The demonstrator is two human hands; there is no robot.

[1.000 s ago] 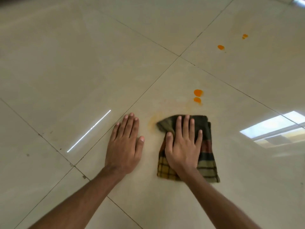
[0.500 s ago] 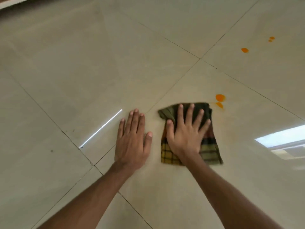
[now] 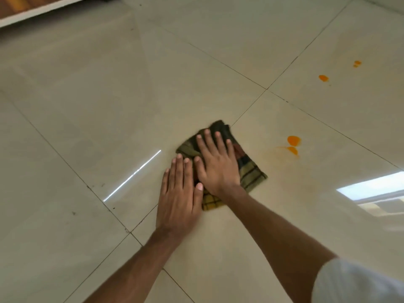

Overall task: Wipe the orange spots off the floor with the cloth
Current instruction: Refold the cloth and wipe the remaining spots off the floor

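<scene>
A folded checked cloth [image 3: 249, 169], dark green, yellow and red, lies flat on the beige tiled floor [image 3: 109, 95]. My right hand [image 3: 218, 165] presses down on it with the fingers spread. My left hand [image 3: 179, 193] rests flat on the tile just left of the cloth, its thumb touching the cloth's edge. Right of the cloth are two orange spots close together [image 3: 293, 141], the lower one smeared leftward into a faint streak [image 3: 277, 149]. Farther off at the upper right lie another orange spot [image 3: 323, 78] and a small pair [image 3: 357, 63].
A wooden plinth with a white edge [image 3: 32, 12] runs along the top left corner. Bright window reflections [image 3: 371, 189] lie on the tile at the right. A pale sleeve [image 3: 358, 283] shows at the bottom right. Dark grout lines cross the floor.
My right hand has slid the cloth leftward, away from the two near orange spots, until it meets my left hand. The lower spot now shows a smear. The view has shifted.
</scene>
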